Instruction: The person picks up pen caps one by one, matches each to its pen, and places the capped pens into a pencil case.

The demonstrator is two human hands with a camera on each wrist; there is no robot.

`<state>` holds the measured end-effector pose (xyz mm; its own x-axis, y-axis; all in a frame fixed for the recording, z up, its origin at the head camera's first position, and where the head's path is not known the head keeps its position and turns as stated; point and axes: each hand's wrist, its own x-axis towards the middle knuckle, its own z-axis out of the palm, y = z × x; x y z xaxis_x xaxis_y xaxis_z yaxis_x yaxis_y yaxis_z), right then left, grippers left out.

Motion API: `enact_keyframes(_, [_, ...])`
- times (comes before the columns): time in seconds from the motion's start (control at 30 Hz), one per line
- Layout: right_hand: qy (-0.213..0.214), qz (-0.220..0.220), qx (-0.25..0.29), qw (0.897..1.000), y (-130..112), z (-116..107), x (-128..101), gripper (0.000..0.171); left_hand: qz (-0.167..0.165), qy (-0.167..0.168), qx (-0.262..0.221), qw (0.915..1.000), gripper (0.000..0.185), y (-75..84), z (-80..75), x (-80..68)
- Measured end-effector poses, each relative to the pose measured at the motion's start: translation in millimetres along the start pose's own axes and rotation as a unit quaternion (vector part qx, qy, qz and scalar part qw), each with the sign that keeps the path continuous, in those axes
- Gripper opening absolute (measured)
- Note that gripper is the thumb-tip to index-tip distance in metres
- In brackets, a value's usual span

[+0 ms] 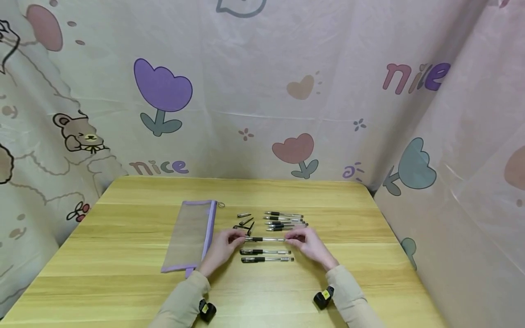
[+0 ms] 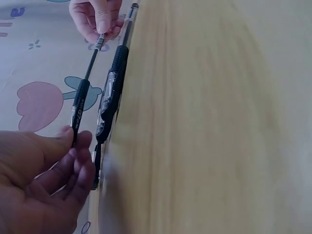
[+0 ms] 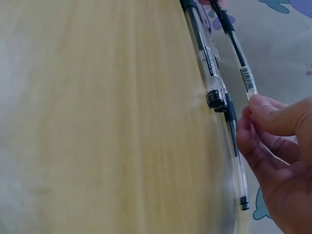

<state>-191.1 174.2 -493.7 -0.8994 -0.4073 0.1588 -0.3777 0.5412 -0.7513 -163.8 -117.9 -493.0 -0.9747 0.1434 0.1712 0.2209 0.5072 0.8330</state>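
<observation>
Both hands hold one clear-barrelled gel pen (image 1: 270,239) level between them. My left hand (image 1: 223,249) pinches its left end, near the dark grip, with thumb and fingertips. At the other end, my right hand (image 1: 309,246) pinches the clear tail of the barrel beside a barcode label (image 3: 247,78). In the left wrist view the gel pen's dark grip (image 2: 81,100) carries pale printing. Nearer my body lie two capped gel pens, an upper one (image 1: 262,252) and a lower one (image 1: 266,259), side by side and parallel to the held one.
Several uncapped gel pens (image 1: 283,218) lie grouped beyond my right hand. Loose black pen caps (image 1: 246,222) are scattered beyond my left hand. A mesh zip pouch (image 1: 190,237) with purple edges lies left on the wooden table (image 1: 123,237). Patterned cloth (image 1: 229,91) hangs behind the table.
</observation>
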Motion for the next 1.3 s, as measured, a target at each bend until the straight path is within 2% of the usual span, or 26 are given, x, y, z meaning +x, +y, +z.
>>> enact_keyframes(0.17, [-0.005,-0.004,-0.047,0.999,0.5,1.7,0.3,0.013,-0.008,-0.007,0.036,0.9993,0.007,-0.9,1.4,-0.5])
enact_keyframes(0.43, [-0.006,0.002,-0.070,0.998,2.6,3.3,1.4,0.011,-0.004,-0.007,0.077,0.9970,0.005,-0.7,2.7,-2.2])
enact_keyframes(0.6, [-0.012,0.013,-0.069,0.997,2.8,3.4,2.5,0.010,-0.013,-0.013,0.076,0.9969,0.006,-0.3,2.2,-1.5])
enact_keyframes(0.77, [-0.012,0.001,-0.075,0.997,3.8,3.5,2.9,0.009,-0.018,-0.012,0.078,0.9967,0.008,-0.2,2.0,-0.7])
enact_keyframes(1.3, [-0.018,-0.016,-0.075,0.997,5.7,3.4,2.4,0.009,-0.002,-0.001,0.090,0.9959,0.011,-1.9,4.0,-0.6])
